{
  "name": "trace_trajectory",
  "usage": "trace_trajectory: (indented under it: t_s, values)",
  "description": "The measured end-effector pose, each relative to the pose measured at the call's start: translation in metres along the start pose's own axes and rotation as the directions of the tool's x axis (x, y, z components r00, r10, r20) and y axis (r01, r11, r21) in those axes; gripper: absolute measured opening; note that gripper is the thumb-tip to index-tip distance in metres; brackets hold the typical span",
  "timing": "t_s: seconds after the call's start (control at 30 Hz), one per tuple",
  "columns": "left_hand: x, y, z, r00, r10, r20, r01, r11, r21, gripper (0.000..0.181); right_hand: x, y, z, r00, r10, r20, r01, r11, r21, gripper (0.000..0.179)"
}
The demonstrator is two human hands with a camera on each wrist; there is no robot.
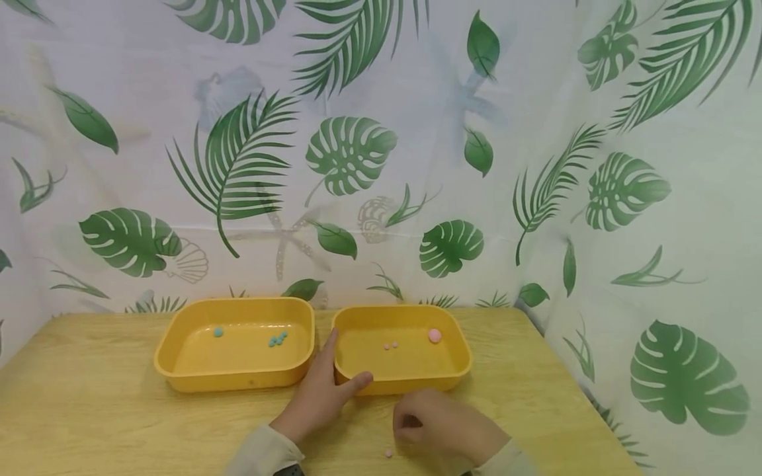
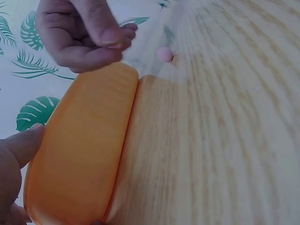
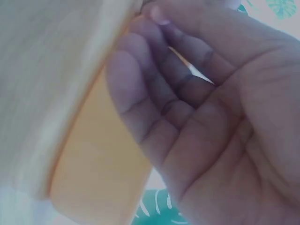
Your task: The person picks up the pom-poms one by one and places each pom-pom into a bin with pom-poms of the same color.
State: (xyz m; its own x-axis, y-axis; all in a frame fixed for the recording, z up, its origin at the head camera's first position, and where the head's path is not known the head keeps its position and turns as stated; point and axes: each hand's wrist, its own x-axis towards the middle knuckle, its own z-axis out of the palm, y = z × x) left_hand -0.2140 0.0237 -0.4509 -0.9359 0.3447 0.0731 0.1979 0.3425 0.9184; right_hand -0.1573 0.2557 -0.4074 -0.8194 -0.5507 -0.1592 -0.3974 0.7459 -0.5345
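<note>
My left hand (image 1: 321,390) holds the near left corner of the right-hand yellow tray (image 1: 411,385), thumb over the near rim and fingers along its left side. Just in front of that tray, my right hand (image 1: 443,420) has its thumb and fingertips together, pinching a tiny pink ball (image 3: 160,16) that is mostly hidden by the fingers. On the tabletop near the right hand lies another small pink ball (image 1: 389,453), also visible in the left wrist view. Inside the right tray are two small pink balls (image 1: 387,346) and a larger pink ball (image 1: 435,336).
A second yellow tray (image 1: 238,382) stands to the left, with one blue-green ball (image 1: 218,332) and a cluster of small blue-green balls (image 1: 276,340) in it. Behind the wooden table (image 1: 89,410) hangs a leaf-patterned cloth (image 1: 405,132), which also runs along the right side.
</note>
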Motion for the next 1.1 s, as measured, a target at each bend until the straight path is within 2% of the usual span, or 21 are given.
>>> trace_trajectory:
  t_s: [0.07, 0.17, 0.23, 0.33, 0.5, 0.63, 0.73, 0.87, 1.1]
  values:
    - [0.000, 0.000, 0.000, 1.000, 0.000, 0.001, 0.000, 1.000, 0.003, 0.110, 0.000, 0.001, -0.004, 0.999, -0.025, -0.029, 0.025, 1.000, 0.006, 0.016]
    - [-0.001, 0.000, -0.001, 1.000, 0.002, -0.001, -0.002, 1.000, 0.005, 0.111, -0.001, 0.003, -0.010, 0.991, -0.071, -0.110, 0.066, 0.997, -0.047, 0.011]
    - [-0.001, 0.000, -0.001, 1.000, 0.004, -0.001, -0.003, 1.000, 0.002, 0.111, -0.002, 0.003, -0.013, 0.980, -0.082, -0.184, 0.064, 0.992, -0.104, 0.008]
    - [-0.001, 0.000, -0.001, 1.000, 0.009, -0.004, -0.009, 1.000, -0.004, 0.111, -0.004, 0.002, -0.017, 0.948, -0.081, -0.308, 0.036, 0.988, -0.149, 0.011]
    - [-0.001, 0.000, -0.001, 1.000, 0.007, -0.003, -0.007, 1.000, -0.007, 0.111, -0.006, 0.001, -0.020, 0.872, -0.018, -0.489, -0.054, 0.990, -0.133, 0.019]
    - [-0.001, 0.001, -0.001, 1.000, -0.002, 0.004, 0.002, 1.000, 0.004, 0.111, -0.006, 0.000, -0.022, 0.791, 0.046, -0.610, -0.143, 0.983, -0.112, 0.017]
    - [-0.001, 0.003, -0.002, 1.000, -0.006, 0.007, 0.006, 1.000, 0.019, 0.111, -0.006, 0.000, -0.024, 0.745, 0.036, -0.667, -0.146, 0.983, -0.110, 0.018]
    - [-0.001, 0.003, -0.004, 1.000, -0.004, 0.011, 0.003, 1.000, 0.024, 0.111, -0.005, 0.003, -0.024, 0.725, 0.007, -0.689, -0.126, 0.984, -0.122, 0.020]
    - [-0.002, 0.003, -0.003, 1.000, -0.010, 0.010, 0.010, 0.999, 0.033, 0.112, -0.004, 0.012, -0.022, 0.700, 0.004, -0.714, -0.163, 0.975, -0.154, 0.020]
